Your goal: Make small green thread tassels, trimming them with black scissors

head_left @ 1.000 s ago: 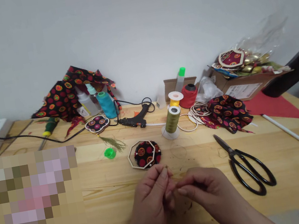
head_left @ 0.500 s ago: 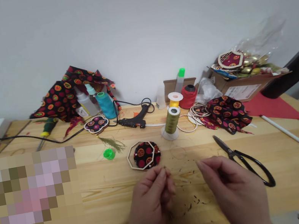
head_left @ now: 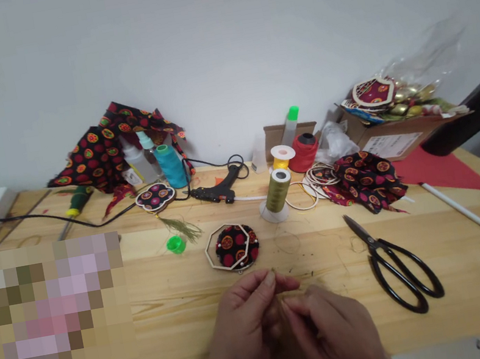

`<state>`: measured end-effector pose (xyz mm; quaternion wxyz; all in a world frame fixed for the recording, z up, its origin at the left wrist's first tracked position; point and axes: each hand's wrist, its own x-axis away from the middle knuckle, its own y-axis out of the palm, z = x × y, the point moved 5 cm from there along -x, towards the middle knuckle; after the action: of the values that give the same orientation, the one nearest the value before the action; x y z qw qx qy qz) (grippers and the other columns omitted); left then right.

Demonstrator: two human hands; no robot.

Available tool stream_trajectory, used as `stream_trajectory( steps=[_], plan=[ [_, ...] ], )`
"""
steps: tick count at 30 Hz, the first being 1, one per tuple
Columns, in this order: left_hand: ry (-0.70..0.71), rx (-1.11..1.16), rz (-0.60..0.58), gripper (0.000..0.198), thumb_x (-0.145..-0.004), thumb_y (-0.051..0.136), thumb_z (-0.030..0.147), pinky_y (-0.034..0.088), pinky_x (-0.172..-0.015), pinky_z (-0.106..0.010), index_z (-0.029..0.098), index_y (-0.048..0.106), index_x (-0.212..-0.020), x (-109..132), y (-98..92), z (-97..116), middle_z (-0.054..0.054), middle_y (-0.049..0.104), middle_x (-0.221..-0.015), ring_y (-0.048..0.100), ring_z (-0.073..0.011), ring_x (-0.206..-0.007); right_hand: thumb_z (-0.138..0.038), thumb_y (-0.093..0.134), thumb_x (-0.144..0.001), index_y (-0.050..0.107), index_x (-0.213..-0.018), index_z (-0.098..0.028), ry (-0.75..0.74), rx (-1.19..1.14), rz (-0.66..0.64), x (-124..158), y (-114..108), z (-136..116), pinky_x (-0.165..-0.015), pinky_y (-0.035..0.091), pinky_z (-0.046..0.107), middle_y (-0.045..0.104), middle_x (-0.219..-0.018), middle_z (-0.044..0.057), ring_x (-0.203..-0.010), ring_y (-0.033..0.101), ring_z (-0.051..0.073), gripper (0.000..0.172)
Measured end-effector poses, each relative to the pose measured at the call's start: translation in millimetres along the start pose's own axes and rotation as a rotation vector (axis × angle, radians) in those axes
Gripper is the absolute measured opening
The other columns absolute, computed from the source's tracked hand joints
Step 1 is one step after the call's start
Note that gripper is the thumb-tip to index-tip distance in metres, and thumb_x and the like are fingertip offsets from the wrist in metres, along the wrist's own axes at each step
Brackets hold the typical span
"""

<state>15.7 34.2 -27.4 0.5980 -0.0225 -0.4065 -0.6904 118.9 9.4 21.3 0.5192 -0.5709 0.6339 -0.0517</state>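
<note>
My left hand (head_left: 249,314) is closed in a pinch, with a bit of olive thread showing at its fingertips. Close beside it, my right hand (head_left: 335,326) also pinches; a thin strand shows faintly between the two hands. The fingers hide most of what they hold. Just beyond lies a round patterned fabric piece (head_left: 237,247) with a wooden octagon frame (head_left: 212,262) partly over it. An olive thread spool (head_left: 278,191) stands behind my hands. Black-handled scissors (head_left: 380,250) lie to the right, blades pointing away.
Farther back are a glue gun (head_left: 219,193), a teal thread cone (head_left: 171,167), a red thread cone (head_left: 303,154) and a tasselled ornament (head_left: 154,197). A green cap (head_left: 176,244) sits left of the frame. A white pencil (head_left: 459,208) and patterned cloth (head_left: 368,181) lie right.
My right hand has moved left and down, from apart to close against my left hand. The scissors' handles now show fully. My left hand has shifted slightly right.
</note>
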Motion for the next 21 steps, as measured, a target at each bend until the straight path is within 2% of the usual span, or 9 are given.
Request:
stream_trajectory(
  steps=[3, 8, 21],
  plan=[
    [0.004, -0.016, 0.018, 0.023, -0.08, 0.066, 0.032, 0.023, -0.044, -0.016, 0.011, 0.074, -0.077, -0.3, -1.0, 0.1, 0.007, 0.039, -0.048, 0.027, -0.0042, -0.044, -0.017, 0.043, -0.09, 0.058, -0.069, -0.019, 0.032, -0.019, 0.039, 6.2, 4.1, 2.8, -0.044, 0.035, 0.022, 0.06, -0.051, -0.001, -0.042, 0.054, 0.011, 0.026],
    [-0.005, -0.019, 0.028, 0.024, -0.079, 0.067, 0.035, 0.022, -0.042, -0.015, 0.012, 0.075, -0.076, -1.5, -2.9, -1.5, 0.008, 0.033, -0.046, 0.024, -0.0041, -0.043, -0.016, 0.044, -0.089, 0.057, -0.068, -0.02, 0.056, -0.044, 0.041, 11.8, 9.8, 5.9, -0.043, 0.031, 0.023, 0.057, -0.051, -0.002, -0.041, 0.049, 0.011, 0.025],
    [0.011, -0.029, 0.029, 0.025, -0.08, 0.066, 0.035, 0.019, -0.042, -0.017, 0.011, 0.074, -0.076, -0.2, 0.6, -0.8, 0.01, 0.028, -0.044, 0.02, -0.0044, -0.042, -0.017, 0.042, -0.088, 0.057, -0.068, -0.021, 0.095, -0.069, -0.006, 20.0, 16.0, 10.5, -0.047, 0.034, 0.024, 0.061, -0.055, -0.001, -0.047, 0.055, 0.013, 0.025]
  ],
)
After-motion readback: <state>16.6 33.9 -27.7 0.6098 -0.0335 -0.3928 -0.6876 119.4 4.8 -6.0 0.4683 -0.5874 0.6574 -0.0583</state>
